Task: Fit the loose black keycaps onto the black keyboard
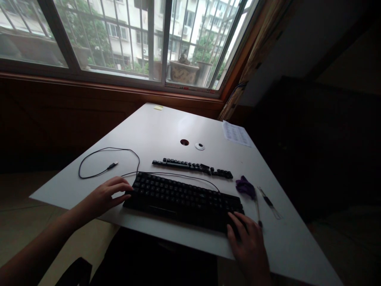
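Note:
A black keyboard [181,200] lies near the table's front edge; a dark bare strip runs along its front side. My left hand [111,192] grips its left end, thumb and fingers at the edge. At the right end, my right hand [245,234] holds the front corner, fingers over the top and thumb at the front side. Behind the keyboard, loose black keycaps [190,165] stand in rows. The keyboard's cable [133,153] loops out to the left, ending in a USB plug [113,165].
To the right lie a crumpled purple cloth [245,186], a thin stick-like tool [257,210] and a wire keycap puller [269,202]. Farther back are a cable hole [184,142], its round cover [199,146], a printed sheet [237,134] and a yellow note [158,107]. A barred window stands behind.

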`<control>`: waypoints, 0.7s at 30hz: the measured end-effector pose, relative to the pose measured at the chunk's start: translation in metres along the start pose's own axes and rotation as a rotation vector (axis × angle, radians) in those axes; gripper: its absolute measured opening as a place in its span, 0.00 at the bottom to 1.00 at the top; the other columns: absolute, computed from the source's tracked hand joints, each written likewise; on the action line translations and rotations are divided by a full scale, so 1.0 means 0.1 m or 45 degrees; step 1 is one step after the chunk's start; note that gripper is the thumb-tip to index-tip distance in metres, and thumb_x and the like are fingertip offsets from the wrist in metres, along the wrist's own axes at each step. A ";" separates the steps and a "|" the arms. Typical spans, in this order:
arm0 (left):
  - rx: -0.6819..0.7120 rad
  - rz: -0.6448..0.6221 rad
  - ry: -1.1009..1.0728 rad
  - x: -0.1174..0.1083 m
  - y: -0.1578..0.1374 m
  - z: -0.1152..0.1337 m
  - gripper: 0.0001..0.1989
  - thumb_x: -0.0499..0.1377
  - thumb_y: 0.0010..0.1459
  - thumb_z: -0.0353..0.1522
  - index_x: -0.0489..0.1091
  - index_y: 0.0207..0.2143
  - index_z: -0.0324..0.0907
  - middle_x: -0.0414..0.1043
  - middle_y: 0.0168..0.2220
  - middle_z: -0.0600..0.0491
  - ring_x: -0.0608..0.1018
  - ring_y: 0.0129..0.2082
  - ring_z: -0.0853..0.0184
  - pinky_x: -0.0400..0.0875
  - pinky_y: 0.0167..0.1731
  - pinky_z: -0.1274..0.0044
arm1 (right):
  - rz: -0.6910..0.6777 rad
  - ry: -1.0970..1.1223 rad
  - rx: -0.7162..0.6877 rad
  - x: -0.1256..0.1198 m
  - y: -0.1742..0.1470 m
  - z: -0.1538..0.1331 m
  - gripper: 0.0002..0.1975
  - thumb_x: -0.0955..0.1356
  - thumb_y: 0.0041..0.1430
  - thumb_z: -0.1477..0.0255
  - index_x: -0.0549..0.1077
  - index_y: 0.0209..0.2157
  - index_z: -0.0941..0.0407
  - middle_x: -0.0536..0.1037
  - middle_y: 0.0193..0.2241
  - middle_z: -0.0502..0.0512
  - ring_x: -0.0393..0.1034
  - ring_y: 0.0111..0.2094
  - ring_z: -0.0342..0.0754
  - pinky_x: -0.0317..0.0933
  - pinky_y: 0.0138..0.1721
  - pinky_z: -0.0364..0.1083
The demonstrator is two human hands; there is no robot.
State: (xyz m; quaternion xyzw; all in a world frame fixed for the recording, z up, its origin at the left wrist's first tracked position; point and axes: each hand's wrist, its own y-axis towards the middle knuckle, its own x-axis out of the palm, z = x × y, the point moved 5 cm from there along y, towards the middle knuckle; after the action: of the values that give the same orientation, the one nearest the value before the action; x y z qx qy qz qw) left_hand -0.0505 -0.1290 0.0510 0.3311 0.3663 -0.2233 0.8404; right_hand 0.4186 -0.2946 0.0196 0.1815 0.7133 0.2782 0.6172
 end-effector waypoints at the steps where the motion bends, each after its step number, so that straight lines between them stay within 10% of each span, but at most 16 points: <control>1: -0.007 0.005 0.004 0.03 -0.04 0.00 0.07 0.60 0.69 0.34 0.77 0.46 0.46 0.76 0.42 0.49 0.80 0.40 0.66 0.78 0.41 0.76 | 0.000 0.000 -0.004 0.00 0.00 0.00 0.18 0.65 0.70 0.62 0.72 0.58 0.51 0.74 0.52 0.61 0.70 0.52 0.58 0.66 0.54 0.61; 21: 0.058 0.065 0.198 0.16 -0.14 0.05 0.08 0.58 0.71 0.32 0.73 0.50 0.45 0.75 0.43 0.49 0.78 0.42 0.63 0.78 0.43 0.73 | -0.014 -0.006 -0.009 -0.01 0.02 -0.03 0.18 0.65 0.71 0.63 0.71 0.58 0.52 0.74 0.53 0.63 0.70 0.53 0.59 0.66 0.54 0.61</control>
State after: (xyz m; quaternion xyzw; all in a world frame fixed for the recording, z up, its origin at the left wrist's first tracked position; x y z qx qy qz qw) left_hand -0.0468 -0.1444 0.0352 0.3758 0.4166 -0.1839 0.8071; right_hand 0.4158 -0.2945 0.0220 0.1759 0.7119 0.2770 0.6209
